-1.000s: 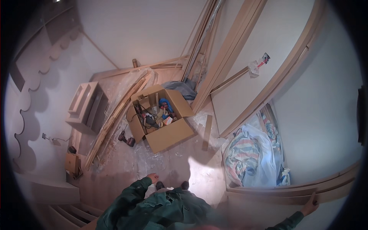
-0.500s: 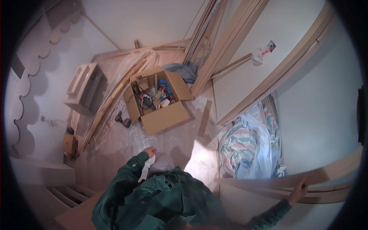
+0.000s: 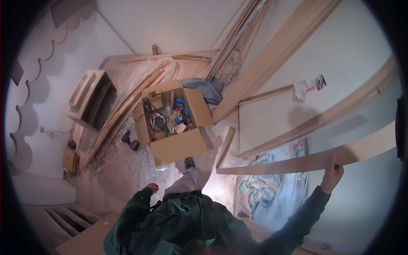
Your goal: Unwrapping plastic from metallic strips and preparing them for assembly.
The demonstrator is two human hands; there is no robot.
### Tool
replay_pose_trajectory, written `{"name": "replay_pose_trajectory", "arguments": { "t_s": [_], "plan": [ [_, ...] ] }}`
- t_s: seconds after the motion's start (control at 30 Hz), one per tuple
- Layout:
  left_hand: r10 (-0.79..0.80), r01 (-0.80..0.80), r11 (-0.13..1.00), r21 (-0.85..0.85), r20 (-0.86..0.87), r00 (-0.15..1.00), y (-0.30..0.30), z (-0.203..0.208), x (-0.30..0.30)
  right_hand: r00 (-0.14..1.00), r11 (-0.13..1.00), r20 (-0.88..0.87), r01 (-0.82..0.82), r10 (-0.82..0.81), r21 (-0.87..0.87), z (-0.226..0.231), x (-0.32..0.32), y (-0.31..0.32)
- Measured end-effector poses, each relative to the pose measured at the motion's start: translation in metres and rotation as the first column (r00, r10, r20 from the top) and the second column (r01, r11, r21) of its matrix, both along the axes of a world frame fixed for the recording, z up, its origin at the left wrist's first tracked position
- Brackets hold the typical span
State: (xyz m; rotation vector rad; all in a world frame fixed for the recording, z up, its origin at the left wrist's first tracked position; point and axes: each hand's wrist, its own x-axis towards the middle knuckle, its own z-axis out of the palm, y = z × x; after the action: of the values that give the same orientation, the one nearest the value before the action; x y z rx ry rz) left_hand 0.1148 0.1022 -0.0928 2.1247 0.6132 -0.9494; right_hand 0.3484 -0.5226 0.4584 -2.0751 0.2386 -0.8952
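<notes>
The right hand (image 3: 330,179) holds with its fingers the near edge of a long wooden board (image 3: 293,165), which stretches above the striped cloth (image 3: 257,189) at the right side, while the left hand (image 3: 153,187) hangs near the leg (image 3: 182,182), its fingers curled, and I cannot tell if they hold something

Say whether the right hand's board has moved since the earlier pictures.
Yes: the board has shifted up the picture, from below the striped cloth to across its upper part.
</notes>
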Motion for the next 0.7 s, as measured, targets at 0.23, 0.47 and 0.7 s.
{"name": "replay_pose_trajectory", "arguments": {
  "t_s": [0.23,0.47,0.7],
  "plan": [
    [-0.005,0.018,0.997,-0.079,0.165,0.986,-0.013,0.022,0.141,0.987,0.986,-0.117,-0.093,0.109,0.137,-0.021,0.153,0.004],
    [0.089,-0.03,0.989,-0.142,0.432,0.898,-0.008,0.063,0.284,0.989,0.99,-0.131,-0.055,0.073,0.131,-0.041,0.245,0.026],
    [0.129,-0.089,0.99,-0.11,0.439,0.889,0.001,0.045,0.299,0.96,0.978,-0.28,0.051,0.007,0.202,-0.047,0.305,0.015]
  ]
}}
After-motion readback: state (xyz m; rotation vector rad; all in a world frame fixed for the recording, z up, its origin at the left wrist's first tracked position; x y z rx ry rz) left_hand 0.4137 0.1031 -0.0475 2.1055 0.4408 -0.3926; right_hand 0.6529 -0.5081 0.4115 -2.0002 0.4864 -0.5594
